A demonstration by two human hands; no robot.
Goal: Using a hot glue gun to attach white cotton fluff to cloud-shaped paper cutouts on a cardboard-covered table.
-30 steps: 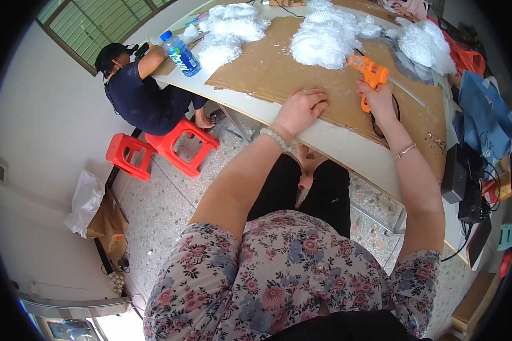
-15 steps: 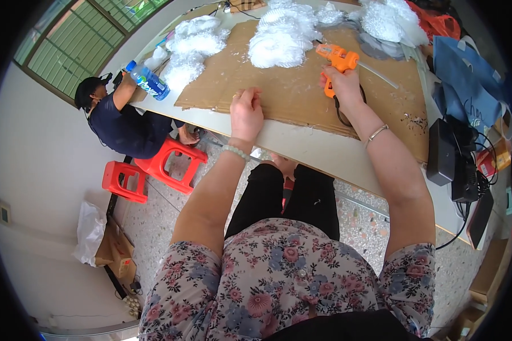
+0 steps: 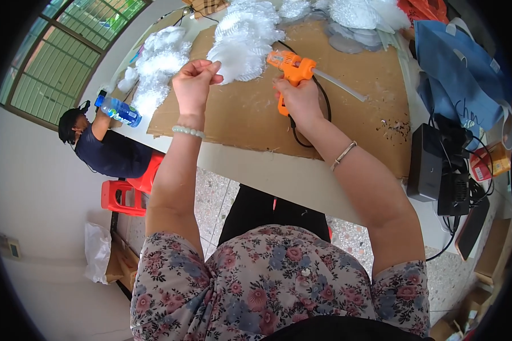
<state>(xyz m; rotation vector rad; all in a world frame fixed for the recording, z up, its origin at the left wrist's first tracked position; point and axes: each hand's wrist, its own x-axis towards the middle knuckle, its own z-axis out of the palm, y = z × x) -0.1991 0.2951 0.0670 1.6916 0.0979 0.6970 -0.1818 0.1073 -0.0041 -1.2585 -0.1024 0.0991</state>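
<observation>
My right hand [image 3: 301,102] is wrapped round the grip of an orange hot glue gun [image 3: 297,67], whose nozzle points left. A long translucent glue stick [image 3: 341,85] juts from the gun's back end, and its black cord loops beside my wrist. My left hand [image 3: 193,85] is raised above the cardboard, thumb and fingertips pinched together. Anything in that pinch is too small to make out. Just past the fingertips lies a heap of white, frilly, translucent pieces [image 3: 244,37]. Beneath both hands spreads a brown cardboard sheet [image 3: 358,128].
More white pieces [image 3: 159,62] lie at the left, with a water bottle [image 3: 119,111] near the table edge. Flat grey discs [image 3: 352,41] sit at the back. Rightward are a blue bag [image 3: 455,74] and black power adapters [image 3: 426,162]. A person [image 3: 114,145] sits on the left.
My left hand has moved up and left from the cardboard's front edge toward the white heap, fingers now pinched. My right hand has shifted left in the picture with the glue gun. The view has turned slightly.
</observation>
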